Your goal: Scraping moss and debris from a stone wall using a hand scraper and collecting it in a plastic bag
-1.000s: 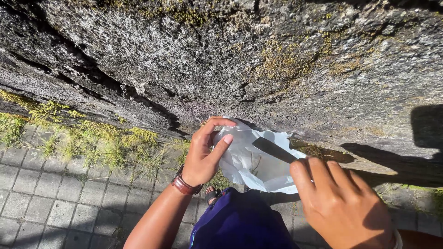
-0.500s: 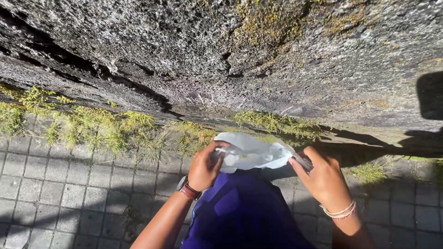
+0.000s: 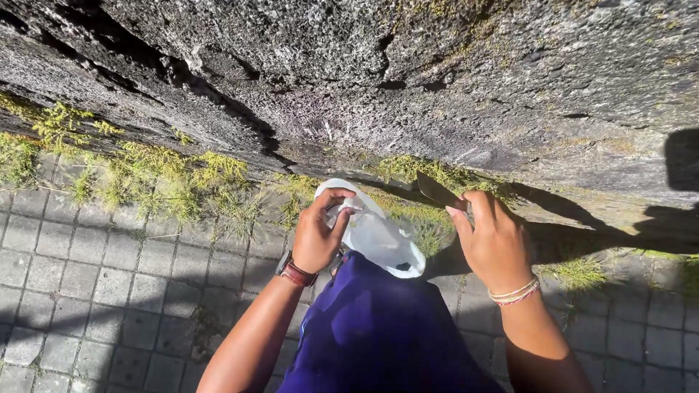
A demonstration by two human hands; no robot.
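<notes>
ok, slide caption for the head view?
Left hand holds a white plastic bag; right hand holds a flat blade by a mossy stone wall.

Rough stone wall (image 3: 451,80) — moss (image 3: 145,175) along base — grey paving blocks (image 3: 87,291).

left hand (image 3: 318,236): bare, arm uncovered below it, no sleeve in view
left wrist: watch with a reddish-brown strap (image 3: 295,273) and dark case, just back from the fingers
right hand (image 3: 495,240): bare, forearm uncovered
right wrist: thin stacked bracelets (image 3: 514,292), pale with one reddish strand, behind the fingers
lower body: deep blue-purple garment (image 3: 378,331) with soft folds, between the forearms
</notes>
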